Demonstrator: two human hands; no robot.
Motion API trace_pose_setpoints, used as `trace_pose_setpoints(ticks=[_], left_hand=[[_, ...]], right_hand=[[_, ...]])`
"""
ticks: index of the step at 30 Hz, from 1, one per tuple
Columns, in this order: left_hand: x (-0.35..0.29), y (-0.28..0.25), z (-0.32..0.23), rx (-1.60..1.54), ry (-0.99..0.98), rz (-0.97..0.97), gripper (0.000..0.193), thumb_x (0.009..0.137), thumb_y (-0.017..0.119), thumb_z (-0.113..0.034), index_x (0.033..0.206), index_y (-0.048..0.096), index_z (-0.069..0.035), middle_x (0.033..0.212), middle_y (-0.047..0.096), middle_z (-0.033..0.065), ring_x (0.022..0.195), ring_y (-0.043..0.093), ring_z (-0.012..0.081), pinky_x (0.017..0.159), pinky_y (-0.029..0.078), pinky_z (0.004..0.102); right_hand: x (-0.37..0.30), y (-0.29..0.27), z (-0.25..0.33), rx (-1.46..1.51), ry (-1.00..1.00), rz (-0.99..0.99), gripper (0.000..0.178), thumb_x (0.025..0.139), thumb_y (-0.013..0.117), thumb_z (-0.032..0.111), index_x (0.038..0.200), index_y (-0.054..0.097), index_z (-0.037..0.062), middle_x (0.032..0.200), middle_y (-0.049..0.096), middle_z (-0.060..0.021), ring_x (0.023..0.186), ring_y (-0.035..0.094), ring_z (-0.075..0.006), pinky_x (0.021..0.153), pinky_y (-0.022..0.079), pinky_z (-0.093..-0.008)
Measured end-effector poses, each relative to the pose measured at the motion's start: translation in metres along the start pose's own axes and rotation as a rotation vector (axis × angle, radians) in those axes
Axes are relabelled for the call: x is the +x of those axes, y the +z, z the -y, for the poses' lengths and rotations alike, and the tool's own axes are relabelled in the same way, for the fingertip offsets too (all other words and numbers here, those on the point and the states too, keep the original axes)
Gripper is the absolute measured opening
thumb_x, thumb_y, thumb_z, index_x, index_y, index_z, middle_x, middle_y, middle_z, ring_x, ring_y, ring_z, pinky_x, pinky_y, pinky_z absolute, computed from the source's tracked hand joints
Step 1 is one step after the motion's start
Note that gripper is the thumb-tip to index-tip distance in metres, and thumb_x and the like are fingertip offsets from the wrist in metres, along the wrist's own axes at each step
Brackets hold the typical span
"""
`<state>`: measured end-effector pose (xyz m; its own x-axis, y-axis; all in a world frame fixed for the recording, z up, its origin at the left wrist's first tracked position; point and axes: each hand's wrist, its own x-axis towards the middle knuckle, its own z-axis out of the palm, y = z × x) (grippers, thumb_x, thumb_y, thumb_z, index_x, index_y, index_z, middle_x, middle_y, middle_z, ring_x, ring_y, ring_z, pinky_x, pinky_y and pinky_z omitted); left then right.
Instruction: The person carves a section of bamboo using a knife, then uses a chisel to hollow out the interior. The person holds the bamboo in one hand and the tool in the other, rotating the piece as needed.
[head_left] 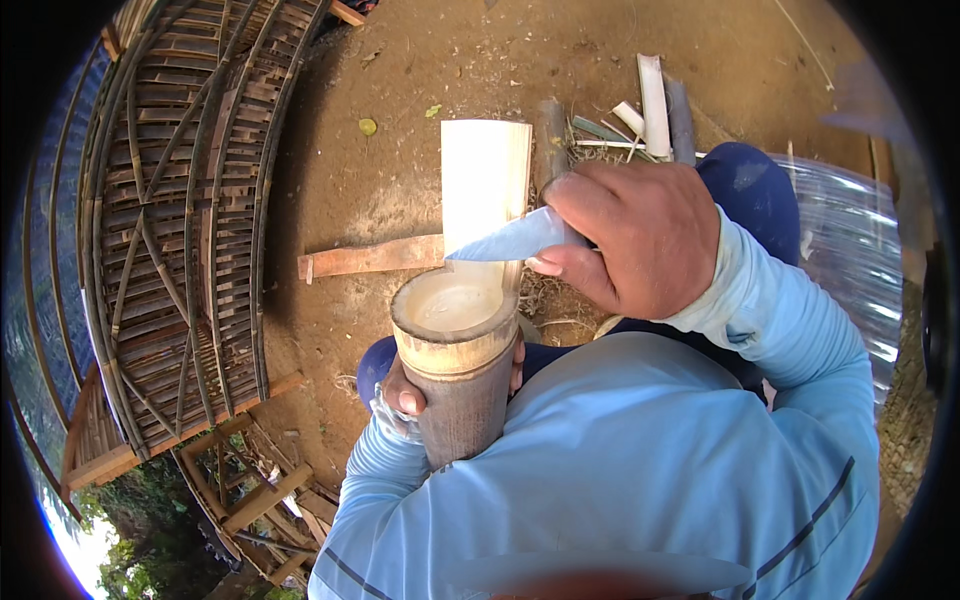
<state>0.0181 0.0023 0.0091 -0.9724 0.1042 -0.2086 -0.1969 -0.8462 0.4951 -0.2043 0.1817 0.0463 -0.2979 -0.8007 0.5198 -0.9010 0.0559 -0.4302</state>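
A person in a pale blue long-sleeved shirt steadies an upright brown bamboo tube against the body, the left hand wrapped around its near left side. Just beyond, the right hand clasps a broad grey-bladed knife, its tip over the tube's pale cut top. Farther off on the dirt ground lie a flat reddish wooden slat and, far left, a curved woven bamboo frame.
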Motion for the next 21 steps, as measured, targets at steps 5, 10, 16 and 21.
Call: trace_pose_setpoints(ticks=[5,10,16,21], left_hand=[[0.003,-0.003,-0.002,-0.011,0.001,0.037,0.118,0.049,0.089,-0.030,0.145,0.029,0.006,0.118,0.055,0.0318,0.100,0.065,0.0365,0.087,0.056,0.0417],[0.006,-0.003,-0.001,0.003,0.011,0.069,0.117,0.050,0.088,-0.031,0.144,0.030,0.007,0.117,0.056,0.0321,0.097,0.066,0.0367,0.083,0.057,0.0425],[0.001,0.005,-0.002,0.088,0.035,-0.057,0.115,0.049,0.088,-0.032,0.141,0.034,0.010,0.114,0.058,0.0327,0.095,0.066,0.0368,0.079,0.058,0.0430],[0.001,-0.002,-0.002,0.107,0.071,-0.024,0.113,0.049,0.088,-0.029,0.140,0.035,0.012,0.116,0.058,0.0334,0.095,0.067,0.0381,0.079,0.058,0.0438]], right_hand=[[0.009,-0.004,-0.008,-0.067,-0.015,-0.015,0.038,0.088,0.065,0.044,0.082,0.056,0.0074,0.067,0.058,-0.0117,0.058,0.062,-0.0326,0.049,0.048,-0.0428],[0.035,-0.024,-0.069,-0.104,0.191,-0.117,0.038,0.099,0.052,0.039,0.099,0.059,0.0015,0.080,0.062,-0.0175,0.069,0.061,-0.0366,0.060,0.049,-0.0410],[0.017,-0.011,-0.052,0.190,0.188,-0.220,0.038,0.099,0.052,0.039,0.096,0.058,0.0014,0.077,0.059,-0.0186,0.067,0.060,-0.0377,0.060,0.047,-0.0415],[-0.003,0.005,-0.007,0.222,0.087,-0.089,0.032,0.094,0.062,0.036,0.091,0.058,0.0036,0.069,0.054,-0.0137,0.061,0.059,-0.0342,0.053,0.046,-0.0419]])
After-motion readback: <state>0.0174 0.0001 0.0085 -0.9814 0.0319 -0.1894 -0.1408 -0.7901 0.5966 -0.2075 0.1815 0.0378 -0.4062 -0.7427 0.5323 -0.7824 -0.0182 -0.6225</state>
